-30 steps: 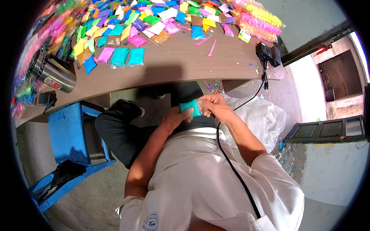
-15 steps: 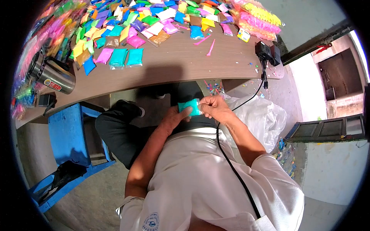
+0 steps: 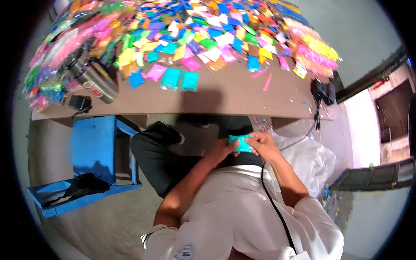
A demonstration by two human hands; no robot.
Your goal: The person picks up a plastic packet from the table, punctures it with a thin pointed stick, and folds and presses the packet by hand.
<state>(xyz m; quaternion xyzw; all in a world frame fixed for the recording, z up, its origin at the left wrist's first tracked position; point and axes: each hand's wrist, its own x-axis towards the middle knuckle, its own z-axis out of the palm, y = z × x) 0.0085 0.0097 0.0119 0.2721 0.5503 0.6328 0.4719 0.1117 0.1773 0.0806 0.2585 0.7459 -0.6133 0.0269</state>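
Above my lap, just in front of the table edge, I hold a small turquoise packet [image 3: 241, 143] in a clear wrapper. My left hand [image 3: 221, 150] is closed on its left end, thumb on top. My right hand [image 3: 263, 144] pinches the right end between thumb and fingers. The fingers beneath the packet are mostly hidden. On the table, two similar turquoise packets [image 3: 189, 81] lie side by side near a pink packet [image 3: 156, 72] and a blue packet [image 3: 136, 79].
A heap of coloured packets [image 3: 208, 43] covers the back of the table [image 3: 242, 102]. A steel flask [image 3: 97, 82] and black adapter [image 3: 79, 102] lie left; black plugs [image 3: 323, 91] sit right. A blue chair [image 3: 93, 147] stands left, a plastic bag [image 3: 307, 164] right. A black cable [image 3: 275, 199] crosses my shirt.
The view has shifted, so everything sits lower and farther right. My right hand has moved from the packet's end edge to a fuller grip on its right side.
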